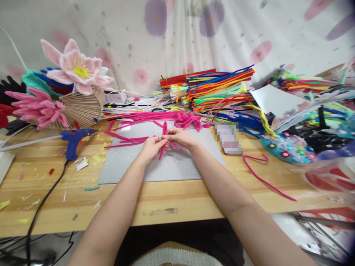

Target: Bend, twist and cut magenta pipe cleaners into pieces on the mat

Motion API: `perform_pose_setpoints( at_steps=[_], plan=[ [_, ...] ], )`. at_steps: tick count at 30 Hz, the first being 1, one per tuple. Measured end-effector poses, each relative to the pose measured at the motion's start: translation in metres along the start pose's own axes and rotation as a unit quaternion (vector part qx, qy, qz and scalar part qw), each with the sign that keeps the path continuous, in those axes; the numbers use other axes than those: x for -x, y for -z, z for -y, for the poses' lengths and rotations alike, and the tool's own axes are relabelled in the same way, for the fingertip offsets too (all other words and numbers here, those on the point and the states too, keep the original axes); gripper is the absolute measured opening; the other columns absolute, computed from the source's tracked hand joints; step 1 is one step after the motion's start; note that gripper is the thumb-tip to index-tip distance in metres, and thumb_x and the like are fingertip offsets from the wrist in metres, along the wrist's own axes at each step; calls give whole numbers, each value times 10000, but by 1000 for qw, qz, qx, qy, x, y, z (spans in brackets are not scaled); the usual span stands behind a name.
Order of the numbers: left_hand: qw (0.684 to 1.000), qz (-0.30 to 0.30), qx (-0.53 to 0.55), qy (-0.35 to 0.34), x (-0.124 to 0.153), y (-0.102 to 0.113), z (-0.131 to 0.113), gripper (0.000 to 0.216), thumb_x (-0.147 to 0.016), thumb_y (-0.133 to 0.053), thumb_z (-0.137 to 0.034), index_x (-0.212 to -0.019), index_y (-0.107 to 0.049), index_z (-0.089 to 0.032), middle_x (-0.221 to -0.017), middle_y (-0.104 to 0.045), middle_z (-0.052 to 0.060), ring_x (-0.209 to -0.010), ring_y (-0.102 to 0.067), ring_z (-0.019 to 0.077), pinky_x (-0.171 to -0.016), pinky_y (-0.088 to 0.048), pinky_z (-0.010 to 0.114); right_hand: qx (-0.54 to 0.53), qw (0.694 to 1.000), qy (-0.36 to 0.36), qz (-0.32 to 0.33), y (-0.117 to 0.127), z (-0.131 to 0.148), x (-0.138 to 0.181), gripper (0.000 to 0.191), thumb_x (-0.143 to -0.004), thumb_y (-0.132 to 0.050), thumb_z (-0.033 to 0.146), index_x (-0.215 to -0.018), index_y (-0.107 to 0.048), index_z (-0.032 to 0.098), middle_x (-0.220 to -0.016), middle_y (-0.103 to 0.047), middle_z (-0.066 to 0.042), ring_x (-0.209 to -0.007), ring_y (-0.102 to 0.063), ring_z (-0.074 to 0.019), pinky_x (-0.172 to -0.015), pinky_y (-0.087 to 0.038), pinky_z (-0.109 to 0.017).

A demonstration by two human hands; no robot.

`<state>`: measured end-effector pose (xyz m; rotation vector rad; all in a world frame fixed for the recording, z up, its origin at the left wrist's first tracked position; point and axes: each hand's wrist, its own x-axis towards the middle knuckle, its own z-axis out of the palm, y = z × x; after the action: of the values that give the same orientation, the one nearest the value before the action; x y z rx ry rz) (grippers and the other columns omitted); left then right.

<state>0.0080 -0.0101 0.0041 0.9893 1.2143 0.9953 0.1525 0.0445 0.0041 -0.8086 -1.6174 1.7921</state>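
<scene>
Over a grey cutting mat (124, 166), both hands pinch a magenta pipe-cleaner petal (165, 128), a folded loop standing up with two loose ends pointing down and right. My left hand (152, 147) has its fingertips closed at the base of the loop. From the other side my right hand (179, 137) grips the same spot with thumb and fingers. Cut magenta pipe cleaners (126, 143) lie on the mat to the left. Behind the hands rests a pile of shaped magenta pieces (187, 121), beside a bundle of long magenta pipe cleaners (144, 116).
A blue glue gun (73, 140) lies at left, its black cord running off the table's front edge. Pink pipe-cleaner flowers (80, 70) stand behind it. Bundles of coloured pipe cleaners (216, 92) are stacked at the back. A phone (229, 138) and a bent magenta pipe cleaner (266, 181) lie right.
</scene>
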Motion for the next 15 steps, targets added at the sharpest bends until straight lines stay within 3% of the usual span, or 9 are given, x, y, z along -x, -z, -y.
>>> perform_pose_setpoints(
  at_steps=[3,7,10,12,15],
  plan=[
    [997,48,57,23,1,4,-1,176,-699,-668,-269,-734,-609,-108,-708,-683,91,-650,-662,168,-566,-509,253,-15,1000,1,-15,-4,-1,0,339,-601,-703,420,-647,-531,131,-539,-503,38,-469,-410,-56,-450,-295,-202],
    [988,107,111,18,2,7,-2,218,-608,-709,-171,-807,-642,-112,-817,-690,97,-777,-663,189,-649,-526,273,13,996,19,-86,-7,1,-2,328,-586,-706,399,-606,-507,139,-536,-496,43,-479,-407,-52,-464,-295,-200],
    [995,40,91,-21,0,1,0,248,-536,-732,-128,-762,-634,-104,-750,-682,63,-709,-653,164,-640,-523,272,23,993,23,-113,-13,1,-5,325,-564,-710,394,-604,-509,142,-529,-488,49,-476,-395,-54,-466,-289,-202],
    [996,-19,75,-41,-1,-4,3,238,-533,-741,-169,-730,-625,-102,-697,-671,44,-658,-641,146,-620,-521,271,20,992,25,-126,-17,0,-7,331,-552,-713,394,-597,-498,146,-523,-478,54,-480,-397,-57,-473,-292,-205],
    [995,-58,59,-58,-3,-7,6,266,-545,-747,-259,-728,-626,-108,-689,-673,45,-665,-641,156,-609,-523,285,13,991,30,-132,-20,-1,-9,339,-557,-706,403,-583,-481,151,-513,-462,56,-486,-393,-59,-483,-288,-209]
  ],
)
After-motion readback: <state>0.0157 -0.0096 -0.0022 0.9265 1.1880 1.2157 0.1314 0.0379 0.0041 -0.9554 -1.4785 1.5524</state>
